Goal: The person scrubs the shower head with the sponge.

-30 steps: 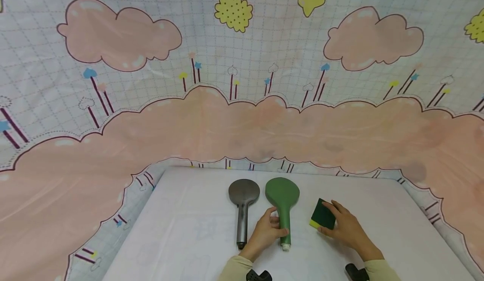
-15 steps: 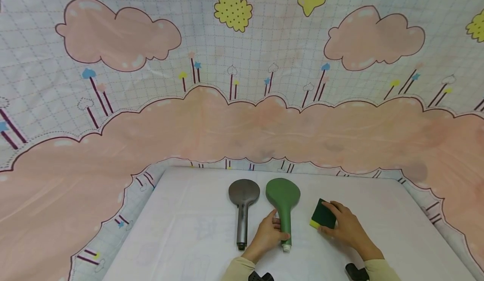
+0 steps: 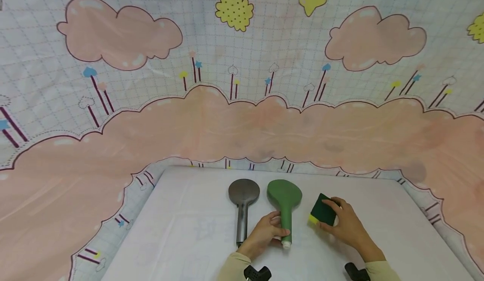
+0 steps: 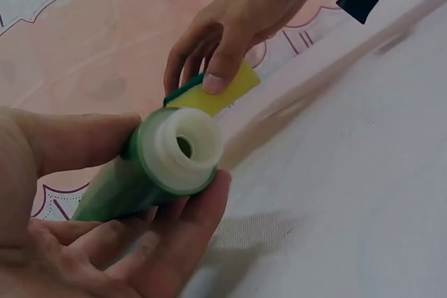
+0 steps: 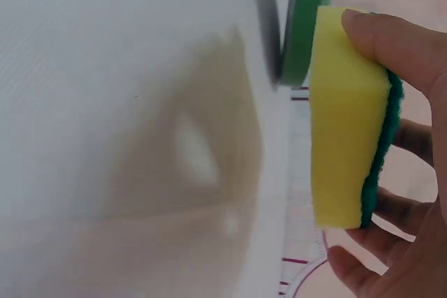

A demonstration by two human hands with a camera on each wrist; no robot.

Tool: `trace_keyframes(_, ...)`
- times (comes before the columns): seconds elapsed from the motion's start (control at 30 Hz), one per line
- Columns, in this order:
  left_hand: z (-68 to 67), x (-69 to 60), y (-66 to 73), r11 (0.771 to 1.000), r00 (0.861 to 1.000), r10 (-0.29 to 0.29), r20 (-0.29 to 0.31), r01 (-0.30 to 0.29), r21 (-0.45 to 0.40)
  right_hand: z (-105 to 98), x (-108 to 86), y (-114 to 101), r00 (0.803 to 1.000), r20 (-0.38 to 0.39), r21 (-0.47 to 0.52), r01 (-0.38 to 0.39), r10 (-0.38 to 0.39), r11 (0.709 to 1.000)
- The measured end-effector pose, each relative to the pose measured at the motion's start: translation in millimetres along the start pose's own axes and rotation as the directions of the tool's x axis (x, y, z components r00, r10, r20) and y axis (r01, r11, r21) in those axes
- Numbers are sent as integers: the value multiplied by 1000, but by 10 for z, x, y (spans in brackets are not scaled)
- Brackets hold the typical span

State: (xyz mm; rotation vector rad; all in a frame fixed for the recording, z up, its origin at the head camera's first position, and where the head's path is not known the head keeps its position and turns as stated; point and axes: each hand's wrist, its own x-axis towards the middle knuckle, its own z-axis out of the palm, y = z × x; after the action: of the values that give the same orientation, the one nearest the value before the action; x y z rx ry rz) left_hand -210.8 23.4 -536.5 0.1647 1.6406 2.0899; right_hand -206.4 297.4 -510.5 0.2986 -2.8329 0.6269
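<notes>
My left hand (image 3: 263, 232) grips the handle of a green shower head (image 3: 284, 193) near its lower end. In the left wrist view, the thumb and fingers curl round the handle (image 4: 112, 190), and its white threaded end (image 4: 198, 146) faces the camera. My right hand (image 3: 348, 227) holds a yellow sponge with a dark green scouring side (image 3: 323, 210), to the right of the shower head. In the right wrist view the sponge (image 5: 346, 130) is pinched between thumb and fingers, held above the white surface with its shadow below.
A grey shower head (image 3: 243, 193) lies on the white tabletop (image 3: 181, 230), just left of the green one; my left wrist partly covers its lower end. Behind the table hangs a patterned cloth (image 3: 242, 129). Black wrist straps (image 3: 258, 272) show at the bottom.
My right hand and the sponge have risen slightly off the table. The green shower head has shifted a little right, its handle end a bit higher in view. The grey shower head has not moved.
</notes>
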Motion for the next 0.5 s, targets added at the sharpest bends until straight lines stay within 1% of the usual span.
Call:
trace_keyframes(0.07, -4, 0, 4, 1000, 1000, -7, 13, 7, -8, -32, 4, -39, 1000, -21, 12, -2, 2, 1000)
trace_keyframes(0.27, -6, -4, 4, 1000, 1000, -10, 0, 10, -26, -83, 22, -141, 998, -55, 15, 6, -6, 1000)
trace_keyframes(0.33, -7, -4, 17, 999, 1000, -13, 8, 13, -40, -93, 25, -170, 998, -65, 19, 19, -17, 1000)
trace_keyframes(0.5, 9, -2, 108, 997, 999, 24, 45, -21, -79, -158, 17, -256, 990, -123, 29, 72, -68, 997)
